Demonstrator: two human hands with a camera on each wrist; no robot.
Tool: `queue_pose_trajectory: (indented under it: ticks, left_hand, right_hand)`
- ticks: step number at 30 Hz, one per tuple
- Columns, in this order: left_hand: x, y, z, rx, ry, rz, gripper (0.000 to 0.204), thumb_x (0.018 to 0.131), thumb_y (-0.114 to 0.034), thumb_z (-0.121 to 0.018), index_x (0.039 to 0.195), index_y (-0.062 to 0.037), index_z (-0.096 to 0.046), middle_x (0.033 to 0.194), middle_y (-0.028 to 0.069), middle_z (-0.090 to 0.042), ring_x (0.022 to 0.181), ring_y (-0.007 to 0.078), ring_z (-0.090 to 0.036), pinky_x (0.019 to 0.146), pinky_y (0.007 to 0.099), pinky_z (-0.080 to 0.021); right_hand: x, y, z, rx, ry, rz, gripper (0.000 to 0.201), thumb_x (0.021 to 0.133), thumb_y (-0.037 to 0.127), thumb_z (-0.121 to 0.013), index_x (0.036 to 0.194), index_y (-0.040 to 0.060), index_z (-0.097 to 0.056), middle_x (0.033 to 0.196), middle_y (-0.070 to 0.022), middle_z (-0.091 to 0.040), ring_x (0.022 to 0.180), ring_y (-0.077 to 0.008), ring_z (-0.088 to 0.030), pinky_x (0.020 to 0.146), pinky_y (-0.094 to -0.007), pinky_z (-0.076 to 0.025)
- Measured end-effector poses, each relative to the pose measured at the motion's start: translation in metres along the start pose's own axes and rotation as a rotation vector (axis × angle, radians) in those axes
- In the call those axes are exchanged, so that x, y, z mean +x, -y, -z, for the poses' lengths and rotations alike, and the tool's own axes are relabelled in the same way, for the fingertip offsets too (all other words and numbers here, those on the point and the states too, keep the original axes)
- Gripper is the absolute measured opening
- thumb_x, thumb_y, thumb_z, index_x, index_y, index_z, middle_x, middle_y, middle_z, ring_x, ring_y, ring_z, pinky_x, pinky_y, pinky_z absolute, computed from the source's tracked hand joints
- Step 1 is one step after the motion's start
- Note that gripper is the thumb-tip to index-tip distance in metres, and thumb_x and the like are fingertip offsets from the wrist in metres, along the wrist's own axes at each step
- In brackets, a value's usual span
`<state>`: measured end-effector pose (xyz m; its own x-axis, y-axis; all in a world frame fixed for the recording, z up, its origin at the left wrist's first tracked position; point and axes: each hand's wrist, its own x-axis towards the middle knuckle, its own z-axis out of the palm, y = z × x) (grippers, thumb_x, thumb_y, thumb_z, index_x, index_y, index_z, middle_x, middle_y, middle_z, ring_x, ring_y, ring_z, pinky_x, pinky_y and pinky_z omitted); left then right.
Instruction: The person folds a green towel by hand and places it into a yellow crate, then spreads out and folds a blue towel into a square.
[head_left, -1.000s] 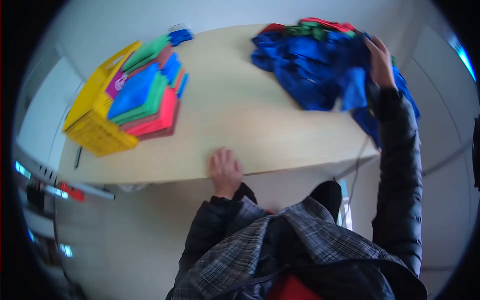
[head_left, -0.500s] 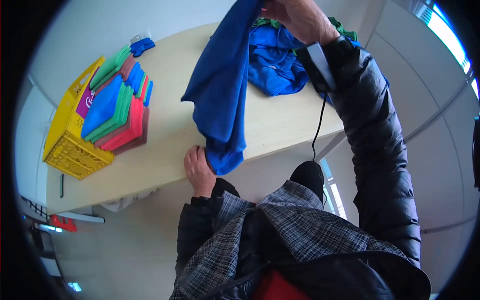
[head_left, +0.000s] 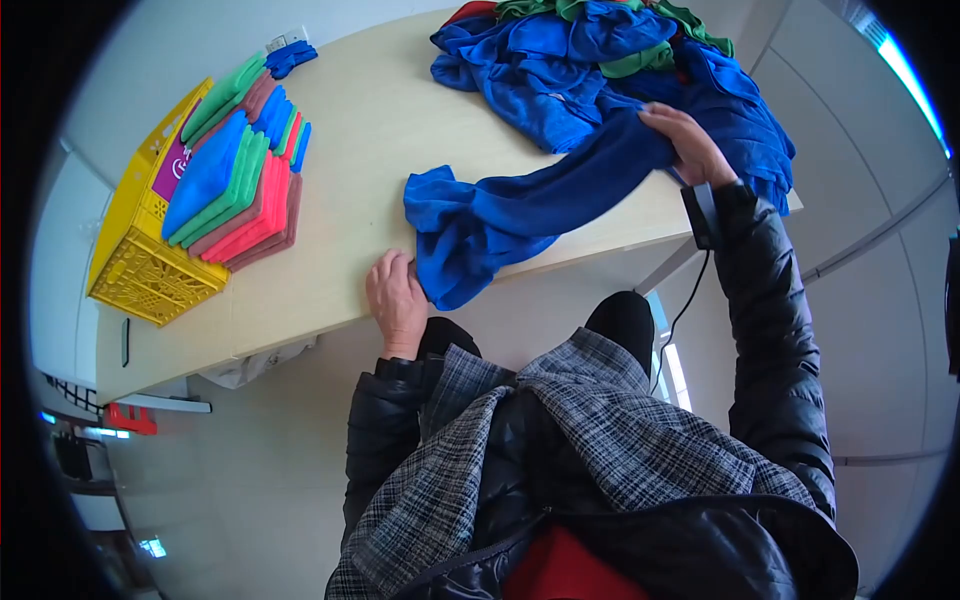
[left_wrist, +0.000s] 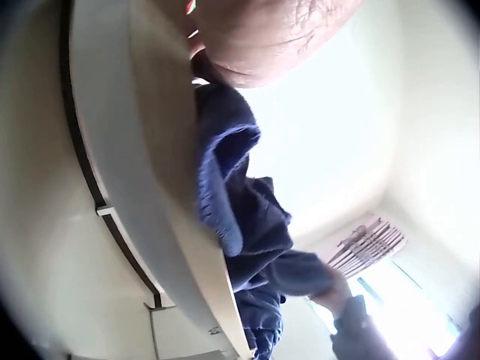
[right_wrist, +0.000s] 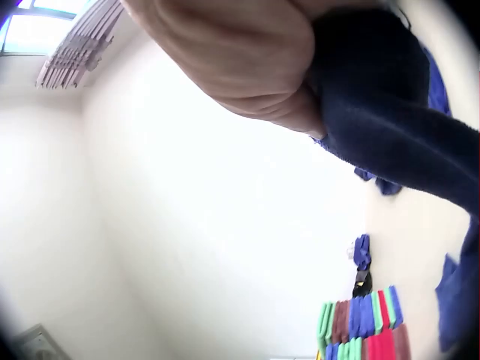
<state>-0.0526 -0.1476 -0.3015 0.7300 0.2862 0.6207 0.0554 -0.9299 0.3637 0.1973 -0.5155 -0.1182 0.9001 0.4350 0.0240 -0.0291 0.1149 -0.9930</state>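
A blue towel (head_left: pixel 545 195) stretches in loose folds across the front of the table. My right hand (head_left: pixel 688 145) holds its right end, raised above the table, with the thumb and fingers pinching the fabric; in the right wrist view the towel (right_wrist: pixel 397 127) runs away from that hand. At the table's front edge, my left hand (head_left: pixel 397 298) has its fingertips on the towel's left corner. The left wrist view has the towel (left_wrist: pixel 225 157) bunched right at that hand's thumb and fingers, with part of the grip hidden.
A heap of crumpled blue, green and red cloths (head_left: pixel 560 60) lies at the back right. Folded cloths (head_left: pixel 235 185) in several colours stand against a yellow crate (head_left: pixel 150 240) on the left. A small blue bundle (head_left: pixel 292 57) sits by the wall. A cable (head_left: pixel 684 310) hangs from my right wrist.
My right hand took the blue towel from the heap, lifted it across to the left, then lowered it back to the right. My left hand has come to the towel's near corner.
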Motion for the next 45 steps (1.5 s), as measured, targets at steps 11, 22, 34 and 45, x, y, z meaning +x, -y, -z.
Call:
queue_pose_trajectory:
  ticks: [11,22,34,45]
  left_hand:
    - [0.144,0.017,-0.051,-0.097,0.141,-0.017,0.020,0.096,-0.024,-0.059,0.106,-0.0079,-0.065,0.104,0.0153,-0.067,0.096,0.0368,-0.065,0.081,0.0478,-0.052]
    - [0.231,0.067,-0.127,0.065,0.497,0.065,0.027,0.082,-0.027,-0.069,0.074,-0.0012,-0.066,0.080,0.0189,-0.070,0.079,0.0353,-0.070,0.074,0.0474,-0.055]
    - [0.308,0.093,0.103,-0.713,-0.139,0.293,0.011,0.092,-0.015,-0.068,0.093,-0.0056,-0.063,0.076,0.0022,-0.062,0.058,0.0085,-0.057,0.050,0.0234,-0.045]
    - [0.101,0.199,0.083,-0.830,0.041,0.731,0.016,0.096,-0.014,-0.066,0.108,-0.0045,-0.065,0.084,0.0010,-0.067,0.064,0.0071,-0.061,0.050,0.0200,-0.046]
  right_hand:
    - [-0.028,-0.095,0.066,-0.240,-0.178,-0.107,0.016,0.099,0.017,-0.065,0.109,0.0058,-0.069,0.096,-0.0004,-0.069,0.084,-0.0098,-0.066,0.084,-0.0202,-0.052]
    - [-0.027,-0.089,0.085,-0.146,-0.230,-0.089,0.015,0.098,0.017,-0.066,0.108,0.0059,-0.069,0.094,0.0003,-0.070,0.086,-0.0096,-0.066,0.084,-0.0213,-0.052]
    - [-0.019,0.030,0.059,-0.442,-0.269,0.561,0.014,0.097,0.016,-0.068,0.107,0.0063,-0.071,0.090,-0.0020,-0.069,0.082,-0.0131,-0.065,0.083,-0.0248,-0.053]
    - [-0.115,-0.057,0.030,-1.165,0.209,0.481,0.021,0.081,-0.004,-0.064,0.101,0.0039,-0.067,0.082,-0.0089,-0.059,0.080,-0.0220,-0.063,0.074,-0.0349,-0.052]
